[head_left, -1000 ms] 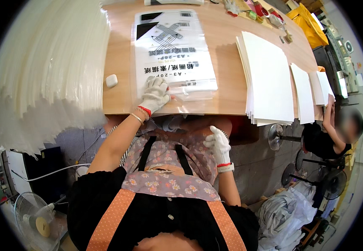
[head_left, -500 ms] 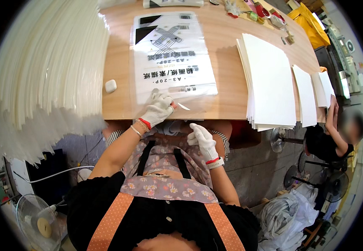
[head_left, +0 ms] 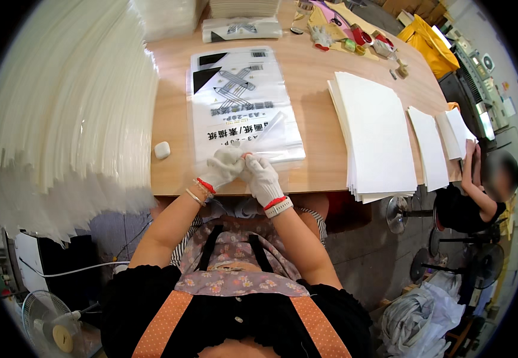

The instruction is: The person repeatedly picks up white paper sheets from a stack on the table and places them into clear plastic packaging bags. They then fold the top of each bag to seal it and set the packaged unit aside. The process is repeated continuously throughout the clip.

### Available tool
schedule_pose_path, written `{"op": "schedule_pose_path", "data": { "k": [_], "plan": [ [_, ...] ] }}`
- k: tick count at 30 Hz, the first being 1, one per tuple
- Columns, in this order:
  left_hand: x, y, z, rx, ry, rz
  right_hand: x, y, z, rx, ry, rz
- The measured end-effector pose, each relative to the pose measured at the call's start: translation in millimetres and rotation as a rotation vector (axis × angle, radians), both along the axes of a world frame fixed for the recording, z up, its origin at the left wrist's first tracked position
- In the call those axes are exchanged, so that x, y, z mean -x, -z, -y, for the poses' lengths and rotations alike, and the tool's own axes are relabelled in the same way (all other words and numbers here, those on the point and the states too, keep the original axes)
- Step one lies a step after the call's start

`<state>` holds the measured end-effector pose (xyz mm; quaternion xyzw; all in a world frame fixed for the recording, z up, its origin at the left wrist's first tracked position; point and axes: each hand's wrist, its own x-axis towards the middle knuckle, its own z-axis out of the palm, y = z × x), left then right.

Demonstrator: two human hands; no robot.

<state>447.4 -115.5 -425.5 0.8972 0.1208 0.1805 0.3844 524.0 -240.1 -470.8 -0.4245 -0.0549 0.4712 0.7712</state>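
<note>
Printed clear plastic bags (head_left: 235,128) with a black corner and a crossed-pencils picture lie in a flat pile in front of me. My left hand (head_left: 225,165), in a white knit glove with a bare fingertip showing, is closed at the near edge of the top bag. Beside it, touching it, my right hand (head_left: 262,180), also gloved, has its fingers pinched together on the same edge. A clear strip of film (head_left: 272,131) stands up slantwise from the bag just beyond my fingers. The exact grip is partly hidden between the gloves.
Tall stacks of translucent plastic sleeves (head_left: 74,119) fill the left side. A small white case (head_left: 162,150) sits near them. White paper stacks (head_left: 378,134) stand to the right, with a co-worker's hands (head_left: 472,149) at the farthest one. More bags (head_left: 244,28) lie at the back.
My right hand has come up from over my lap and joined the left at the bag's near edge. A film strip now rises from the bag. The view has tilted farther up the table.
</note>
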Motion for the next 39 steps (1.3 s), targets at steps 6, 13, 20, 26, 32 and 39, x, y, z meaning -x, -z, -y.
{"op": "schedule_pose_path", "data": {
  "k": [6,13,20,26,32,39],
  "plan": [
    [-10,23,-102,1.786,0.126,0.582,-73,-37,53,0.972,0.089,1.918],
    [-38,-68,-47,1.184,-0.098,0.17,-35,-75,-25,0.275,0.102,1.707],
    [-37,-138,-21,0.285,0.058,0.193,-35,-70,-13,0.489,-0.051,1.498],
    [-5,-132,-2,-0.515,-0.141,0.451,-57,-95,130,0.488,-0.073,1.493],
    [26,-126,27,-0.191,-0.159,0.521,-132,-108,265,1.136,0.151,1.853],
    [31,-119,93,0.11,0.253,0.141,-187,-105,267,0.962,0.235,1.496]
  ]
}}
